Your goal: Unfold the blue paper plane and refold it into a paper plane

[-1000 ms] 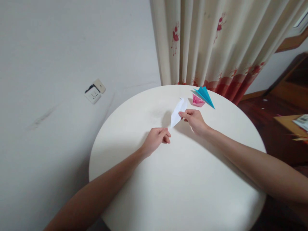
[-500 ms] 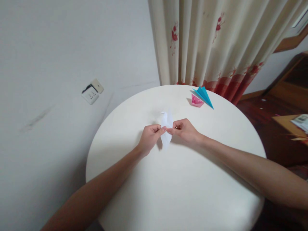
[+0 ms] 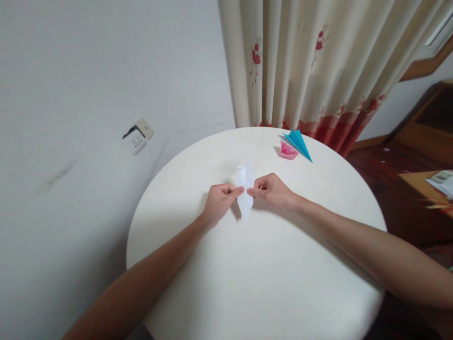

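White folded paper point(image 3: 245, 192) pinched between left hand point(image 3: 219, 202) and right hand point(image 3: 272, 191), folds indistinct.

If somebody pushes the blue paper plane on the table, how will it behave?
The blue paper plane is thin folded paper, so probably very light and easily slid across the smooth round table. Its creases likely stiffen it, yet pressing could crush it.

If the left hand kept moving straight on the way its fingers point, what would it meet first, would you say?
The left hand points rightward at the white folded paper it already pinches; just beyond, it would likely meet the right hand, whose fingertips grip the paper's other side.
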